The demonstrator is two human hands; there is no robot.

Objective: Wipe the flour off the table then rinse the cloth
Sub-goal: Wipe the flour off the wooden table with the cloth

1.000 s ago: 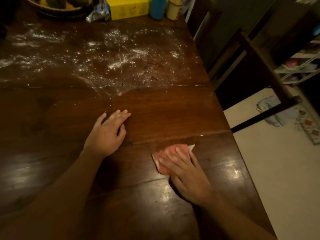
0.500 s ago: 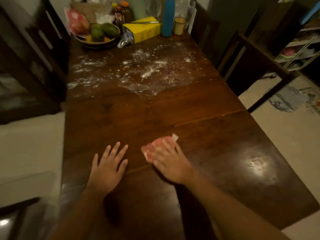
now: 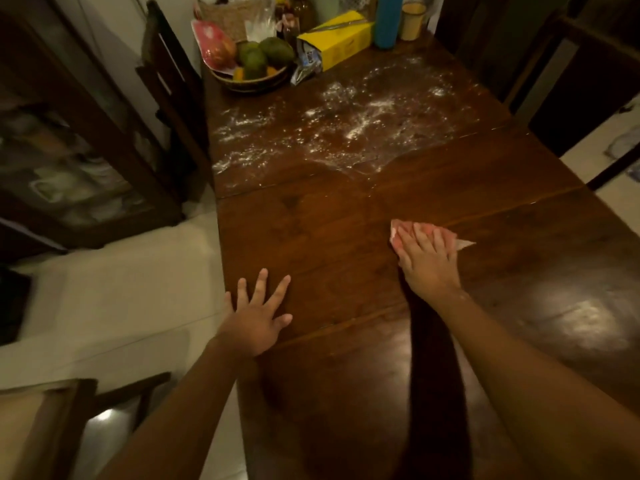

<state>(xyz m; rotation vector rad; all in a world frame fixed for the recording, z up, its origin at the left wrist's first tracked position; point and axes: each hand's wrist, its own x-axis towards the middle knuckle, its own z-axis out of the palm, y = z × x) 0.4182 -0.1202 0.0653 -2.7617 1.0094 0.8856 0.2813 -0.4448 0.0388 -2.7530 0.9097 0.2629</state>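
Observation:
White flour is scattered over the far half of the dark wooden table. A pink cloth lies flat on the table's near half, short of the flour. My right hand presses on it with straight fingers and covers most of it; one pale corner sticks out to the right. At the table's left edge my left hand rests flat with fingers spread, holding nothing.
At the far end stand a fruit bowl, a yellow box, a blue bottle and a cup. Chairs stand at the left, right and near left. A cabinet is on the left.
The view has pulled back and swung left. My right hand has slid the cloth to the right and a little farther along the table. My left hand now sits at the left edge.

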